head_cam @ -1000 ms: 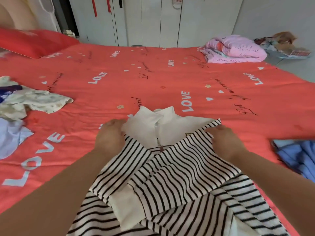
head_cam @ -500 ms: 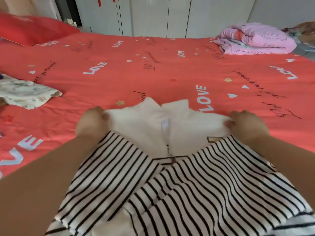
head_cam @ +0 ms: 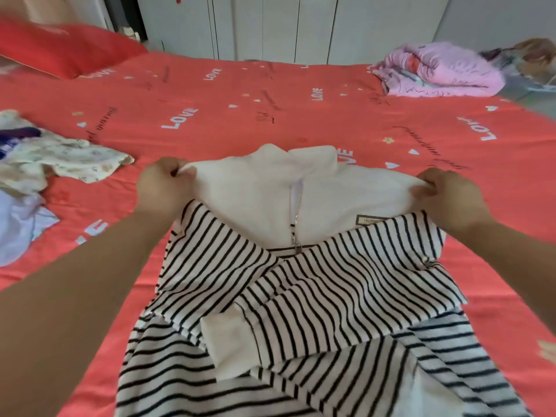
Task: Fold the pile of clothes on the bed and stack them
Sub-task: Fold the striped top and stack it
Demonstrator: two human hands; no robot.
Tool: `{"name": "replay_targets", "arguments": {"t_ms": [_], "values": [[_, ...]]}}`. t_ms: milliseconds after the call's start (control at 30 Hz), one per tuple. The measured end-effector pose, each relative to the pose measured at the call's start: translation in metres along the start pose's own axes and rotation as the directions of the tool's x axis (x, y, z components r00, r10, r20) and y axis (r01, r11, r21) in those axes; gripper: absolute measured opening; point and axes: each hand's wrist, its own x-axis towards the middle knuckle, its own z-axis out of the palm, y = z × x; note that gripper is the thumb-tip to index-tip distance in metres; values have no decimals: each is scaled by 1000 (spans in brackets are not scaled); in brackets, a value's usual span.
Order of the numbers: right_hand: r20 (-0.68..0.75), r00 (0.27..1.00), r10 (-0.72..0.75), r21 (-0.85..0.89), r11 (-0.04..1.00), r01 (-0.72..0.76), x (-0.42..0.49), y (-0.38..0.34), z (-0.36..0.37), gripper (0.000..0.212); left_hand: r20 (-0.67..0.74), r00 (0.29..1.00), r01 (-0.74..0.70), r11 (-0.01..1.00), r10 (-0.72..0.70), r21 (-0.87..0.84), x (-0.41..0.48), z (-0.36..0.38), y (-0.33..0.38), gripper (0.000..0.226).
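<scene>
The left hand [head_cam: 164, 188] and right hand [head_cam: 451, 200] each hold a pinching grip on a white shoulder of the striped zip jacket [head_cam: 301, 281], spread near-centre on the bed [head_cam: 270, 121]. Its chest label [head_cam: 370, 220] is unreadable; the sheet repeats "LOVE". Unfolded clothes [head_cam: 60, 158] lie at the left edge.

The red bed sheet [head_cam: 240, 121] carries the white word "LOVE", printed many times. One stands beyond the left grip [head_cam: 164, 188], two more are further away toward the far edge, and one is beyond the right grip [head_cam: 448, 200]. Between both grips, just behind the collar of the zip jacket [head_cam: 255, 200], only "VE" shows. The thin black script lines on the sheet cannot be read. A small rectangular label [head_cam: 371, 220] on the jacket chest, near the right grip, is too small to read.
</scene>
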Motion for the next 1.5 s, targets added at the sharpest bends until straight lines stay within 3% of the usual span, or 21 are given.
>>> {"name": "replay_targets", "arguments": {"t_ms": [233, 367, 533, 667, 933, 1067, 1133, 1200, 1267, 1367, 1433, 1500], "values": [[-36, 999, -5, 112, 994, 9, -106, 3, -97, 7, 98, 994, -25, 957, 55, -288, -94, -106, 36, 15], [-1, 1000, -22, 101, 995, 22, -168, 11, -120, 10, 154, 985, -36, 959, 82, -281, -152, -146, 36, 4], [43, 999, -23, 118, 993, 18, -208, 3, -132, 11, 226, 968, -60, 972, 112, -225, -192, -167, 43, 21], [92, 994, -56, 101, 994, 46, -218, 5, -133, 9, 307, 944, -64, 980, 121, -191, -199, -178, 38, 21], [29, 998, -47, 123, 991, 43, -156, 5, -134, 12, 208, 974, -23, 955, 88, -297, -129, -148, 52, 18], [-34, 999, 30, 137, 990, -25, -78, -8, -115, 14, 70, 997, 3, 948, 20, -317, -63, -103, 59, 23], [-65, 993, 98, 77, 993, -93, -41, -15, -92, 22, 50, 999, 25, 965, -12, -262, -31, -72, 57, 14], [-100, 986, 136, 4, 991, -136, -17, -24, -61, 34, 85, 996, 31, 997, -25, -71, -12, -37, 48, 35], [-96, 991, 88, -55, 994, -94, -14, -35, -21, 39, 78, 995, -63, 995, 57, 79, -10, -5, 33, 48], [-26, 984, -175, -9, 985, 175, -30, -51, 42, 26, 147, 942, -321, 937, 301, 140, -39, 36, 9, 43], [89, 951, -298, 36, 955, 295, -42, -63, 69, 15, 231, 897, -419, 893, 378, 164, -64, 58, -6, 45], [241, 903, -355, 66, 935, 349, -51, -80, 85, 17, 304, 848, -499, 846, 434, 186, -91, 74, -20, 43]]}}
